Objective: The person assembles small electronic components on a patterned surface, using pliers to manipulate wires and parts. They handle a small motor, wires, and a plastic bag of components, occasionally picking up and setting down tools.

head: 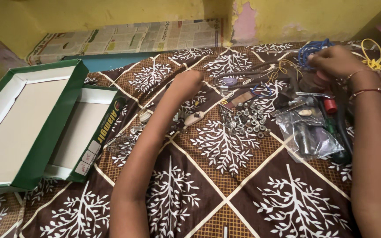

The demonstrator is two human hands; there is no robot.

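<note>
Nearest the camera: brown bedspread [225, 194] with white tree print, both bare forearms stretched out over it. Left hand [187, 82] curled knuckles-up near mid-bed, fingers folded under and hidden, so cannot tell whether anything is pinched inside. Right hand [337, 61] at far right, fingers bunched down into a tangle by the blue wire coil [312, 49]; looks closed on something small, but the thing itself hidden under the fingers, cannot tell what. Yellow wire [378, 61] just beyond the wrist, touching the pile. Between the hands: loose heap of small metal nuts [245, 120], a white oval plastic piece [194, 117] just beside the left forearm, a clear plastic bag [308, 132] with dark parts inside. Red-handled tool [330, 105] near the right wrist, partly covered. Open green cardboard box [69, 112] with its lid at far left, well apart from the hardware. Judged handling: wire light, springy, prone to snag neighbours, best pinched at the coil's bundled middle; nuts hard, tiny, likely to roll and sink into soft cloth, fingertip pinch one at a time; bag slippery, crinkly, best taken at the top edge.
</note>
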